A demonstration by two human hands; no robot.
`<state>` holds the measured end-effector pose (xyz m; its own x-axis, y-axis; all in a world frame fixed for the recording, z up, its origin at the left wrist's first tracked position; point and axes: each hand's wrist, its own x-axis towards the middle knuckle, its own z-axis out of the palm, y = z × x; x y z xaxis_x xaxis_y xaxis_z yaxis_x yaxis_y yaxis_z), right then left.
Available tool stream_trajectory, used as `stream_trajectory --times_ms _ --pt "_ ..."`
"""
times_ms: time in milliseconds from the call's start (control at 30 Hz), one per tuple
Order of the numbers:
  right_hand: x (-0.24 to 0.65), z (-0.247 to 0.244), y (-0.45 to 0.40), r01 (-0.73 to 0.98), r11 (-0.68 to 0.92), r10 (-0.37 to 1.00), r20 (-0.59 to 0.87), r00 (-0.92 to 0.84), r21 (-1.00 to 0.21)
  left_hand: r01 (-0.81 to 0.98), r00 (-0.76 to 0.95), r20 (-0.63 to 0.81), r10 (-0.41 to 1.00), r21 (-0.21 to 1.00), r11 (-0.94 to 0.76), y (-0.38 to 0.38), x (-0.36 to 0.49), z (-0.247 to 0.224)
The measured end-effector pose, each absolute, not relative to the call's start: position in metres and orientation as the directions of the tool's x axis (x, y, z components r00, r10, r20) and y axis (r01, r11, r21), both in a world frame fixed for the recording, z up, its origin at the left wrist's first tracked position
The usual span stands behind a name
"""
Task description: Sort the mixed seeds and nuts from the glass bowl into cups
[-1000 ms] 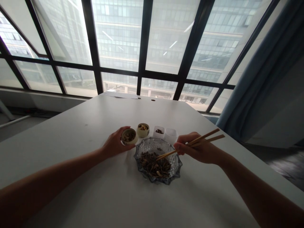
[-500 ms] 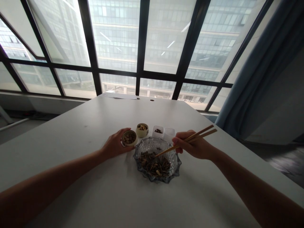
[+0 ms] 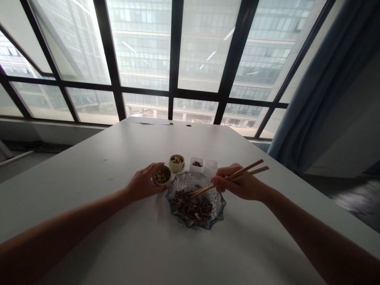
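Note:
My left hand (image 3: 145,182) is wrapped round a small round cup (image 3: 161,175) of brown nuts or seeds, tilted toward me at the left rim of the glass bowl. In my right hand (image 3: 237,182) is a pair of wooden chopsticks (image 3: 246,171), gripped near the middle. Their tips reach down into the scalloped glass bowl (image 3: 219,206), at the heap of dark seeds (image 3: 192,208) inside. One pale nut (image 3: 198,216) lies on the heap near the front. Whether the tips hold a piece, I cannot make out.
Behind the bowl stand another round cup (image 3: 177,163) with light nuts, a white square cup (image 3: 196,164) with dark seeds, and a second white square cup (image 3: 211,168). Papers (image 3: 151,121) lie at the white table's (image 3: 133,237) far end, by the windows. A blue curtain (image 3: 308,87) hangs right.
The chopstick tips have come closer together and shifted slightly left in the bowl. The whole view has moved a little; my left hand still holds the cup.

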<state>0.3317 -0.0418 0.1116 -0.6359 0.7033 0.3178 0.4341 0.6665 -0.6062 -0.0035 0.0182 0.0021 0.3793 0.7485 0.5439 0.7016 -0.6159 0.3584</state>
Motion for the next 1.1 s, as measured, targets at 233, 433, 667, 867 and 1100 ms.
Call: stream_trajectory --times_ms 233,433,667,867,1100 --pt "0.332 0.108 -0.04 0.422 0.647 0.724 0.338 -0.601 -0.635 0.674 0.453 0.58 0.678 0.276 -0.686 0.017 -0.004 0.004" --pt "0.339 0.108 -0.035 0.393 0.55 0.798 0.325 -0.508 -0.737 0.679 0.445 0.585 0.678 0.273 -0.681 0.018 -0.004 0.002" --pt "0.338 0.103 -0.033 0.406 0.561 0.775 0.286 -0.564 -0.721 0.689 0.419 0.579 0.699 0.299 -0.66 0.02 -0.004 0.0" --pt "0.333 0.101 -0.035 0.45 0.64 0.733 0.318 -0.602 -0.623 0.689 0.421 0.563 0.711 0.311 -0.655 0.02 -0.004 0.001" --pt "0.333 0.098 -0.033 0.394 0.585 0.775 0.346 -0.529 -0.709 0.693 0.421 0.561 0.713 0.308 -0.652 0.021 -0.004 0.0"
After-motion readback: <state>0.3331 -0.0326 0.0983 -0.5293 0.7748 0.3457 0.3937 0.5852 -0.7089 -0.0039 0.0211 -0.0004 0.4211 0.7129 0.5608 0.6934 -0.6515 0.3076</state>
